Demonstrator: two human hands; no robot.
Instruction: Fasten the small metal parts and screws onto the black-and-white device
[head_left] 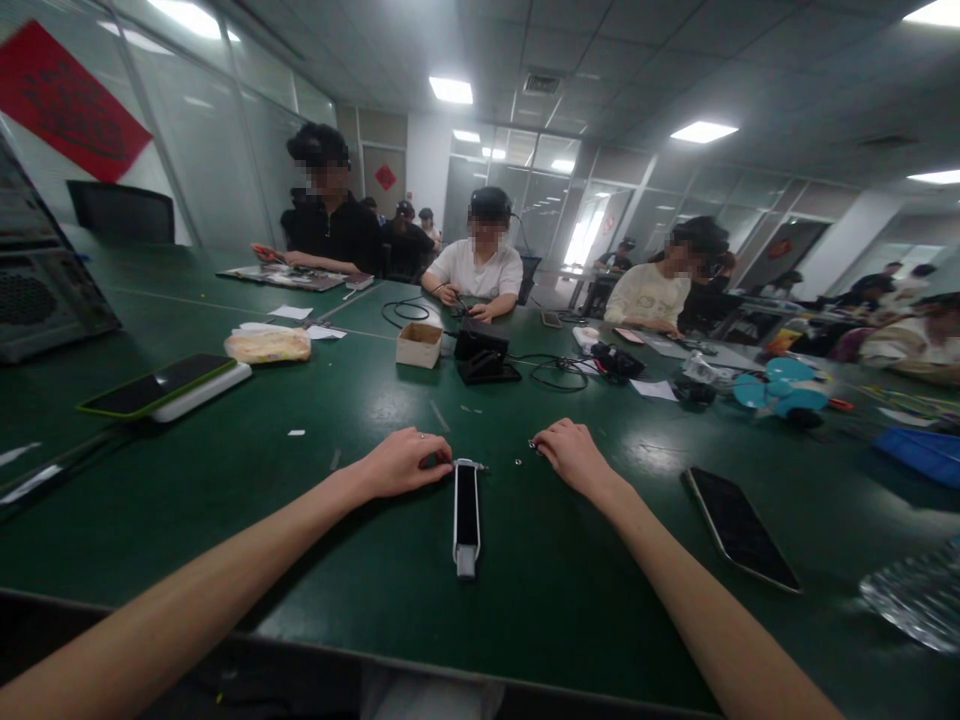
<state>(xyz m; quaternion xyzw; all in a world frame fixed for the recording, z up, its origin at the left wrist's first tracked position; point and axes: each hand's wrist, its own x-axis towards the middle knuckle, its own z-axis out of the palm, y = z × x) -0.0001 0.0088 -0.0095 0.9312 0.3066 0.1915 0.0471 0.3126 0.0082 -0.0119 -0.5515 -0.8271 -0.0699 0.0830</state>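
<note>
Green tabletop (360, 600) extends beneath both hands, its near edge running under the forearms. Left hand (409, 462): fingers curled, thumb and forefinger tips drawn close together at the upper end of a black-and-white device (466, 515); whether they grip it cannot be told. The device lies flat between the hands, its grey end pointing toward the near edge and stopping short of it. Right hand (576, 455): fingers bent down and narrow, tips at a small shiny piece (532, 444); pinched or merely touched, cannot be told. One loose bit (518, 462) lies between that hand and the device, tabletop showing on either side. Farther out, a smartphone (742, 528) lies right of the right forearm, well apart from the device. Beyond the hands, an open box (418, 348) stands near a black stand (484, 350).
</note>
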